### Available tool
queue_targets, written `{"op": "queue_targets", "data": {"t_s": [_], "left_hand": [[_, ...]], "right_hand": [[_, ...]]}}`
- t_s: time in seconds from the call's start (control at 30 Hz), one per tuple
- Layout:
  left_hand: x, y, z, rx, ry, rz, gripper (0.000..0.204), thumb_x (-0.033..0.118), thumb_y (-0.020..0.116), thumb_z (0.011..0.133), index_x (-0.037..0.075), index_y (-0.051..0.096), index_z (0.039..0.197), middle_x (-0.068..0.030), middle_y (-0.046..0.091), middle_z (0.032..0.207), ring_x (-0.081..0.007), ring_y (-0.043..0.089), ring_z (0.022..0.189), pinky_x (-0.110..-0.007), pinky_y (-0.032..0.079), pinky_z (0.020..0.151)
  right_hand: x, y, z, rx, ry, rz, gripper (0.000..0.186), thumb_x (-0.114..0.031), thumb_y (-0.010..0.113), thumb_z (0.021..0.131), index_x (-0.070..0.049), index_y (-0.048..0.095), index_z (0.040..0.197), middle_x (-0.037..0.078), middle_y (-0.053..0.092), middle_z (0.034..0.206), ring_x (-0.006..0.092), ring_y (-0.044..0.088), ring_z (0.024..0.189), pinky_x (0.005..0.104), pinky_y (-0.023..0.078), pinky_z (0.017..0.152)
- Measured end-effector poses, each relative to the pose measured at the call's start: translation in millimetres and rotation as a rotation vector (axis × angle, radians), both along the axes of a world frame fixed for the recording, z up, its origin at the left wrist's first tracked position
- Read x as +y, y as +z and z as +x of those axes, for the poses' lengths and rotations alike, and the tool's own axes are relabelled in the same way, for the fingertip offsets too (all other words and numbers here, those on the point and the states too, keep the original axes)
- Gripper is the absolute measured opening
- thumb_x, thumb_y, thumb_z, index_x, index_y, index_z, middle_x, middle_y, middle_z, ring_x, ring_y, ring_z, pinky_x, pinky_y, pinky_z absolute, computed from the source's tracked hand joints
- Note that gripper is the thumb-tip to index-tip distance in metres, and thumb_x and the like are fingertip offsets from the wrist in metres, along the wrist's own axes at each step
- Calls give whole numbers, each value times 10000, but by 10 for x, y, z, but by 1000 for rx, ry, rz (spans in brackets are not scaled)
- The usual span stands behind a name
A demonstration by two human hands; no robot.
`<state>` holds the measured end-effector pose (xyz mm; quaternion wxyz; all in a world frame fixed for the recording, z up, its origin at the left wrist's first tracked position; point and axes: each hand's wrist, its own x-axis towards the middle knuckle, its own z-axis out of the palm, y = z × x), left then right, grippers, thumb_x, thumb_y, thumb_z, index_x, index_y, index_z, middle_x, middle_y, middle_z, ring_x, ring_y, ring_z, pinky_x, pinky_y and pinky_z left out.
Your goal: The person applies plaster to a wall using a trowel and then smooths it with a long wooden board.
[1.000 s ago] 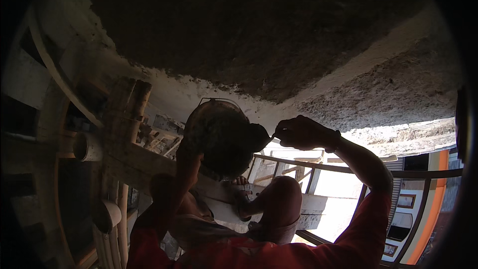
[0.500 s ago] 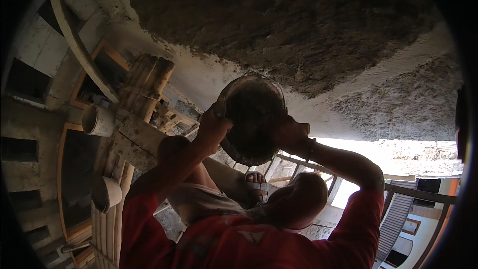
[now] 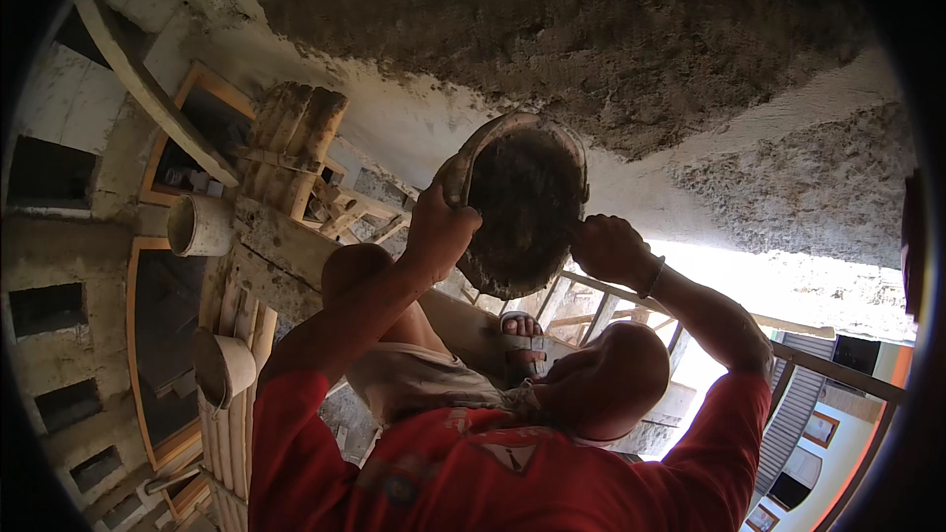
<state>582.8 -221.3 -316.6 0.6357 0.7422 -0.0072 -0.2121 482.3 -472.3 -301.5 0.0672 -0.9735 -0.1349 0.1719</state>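
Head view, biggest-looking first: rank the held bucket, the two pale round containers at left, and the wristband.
1. Held bucket
2. Upper pale container and lower pale container: too alike to rank
3. Wristband

My matt, grime-caked bucket [image 3: 524, 122] holds rough, dark mix [image 3: 522, 212] beneath coarse, dull plaster [image 3: 552, 20] at 12 o'clock; pitted grey wall [image 3: 788, 177] runs toward 3 o'clock, unpolished wooden poles [image 3: 296, 148] at 10, my creased red cloth shirt [image 3: 532, 483] at 6.
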Motion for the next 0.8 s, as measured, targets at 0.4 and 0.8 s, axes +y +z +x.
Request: {"op": "queue_targets", "data": {"t_s": [0.4, 0.8], "left_hand": [[160, 154, 72, 203, 60, -75, 338, -15, 588, 672, 25, 560, 1006, -8, 490, 695, -113, 471, 591, -288, 398, 531], [375, 129, 60, 269, 154, -106, 337, -10, 575, 691, 13, 576, 1027, -28, 540, 717, -125, 512, 620, -289, 414, 550]], "right_hand": [[26, 105, 59, -81, -214, 282, 220, -268, 617, 872, -124, 621, 1039, 170, 678, 853, 379, 661, 784, 471, 542, 677], [38, 413, 287, -127, -50, 234, 241, -218, 641, 851, -100, 601, 1057, 169, 661, 854, 377, 654, 782, 451, 542, 691]]}}
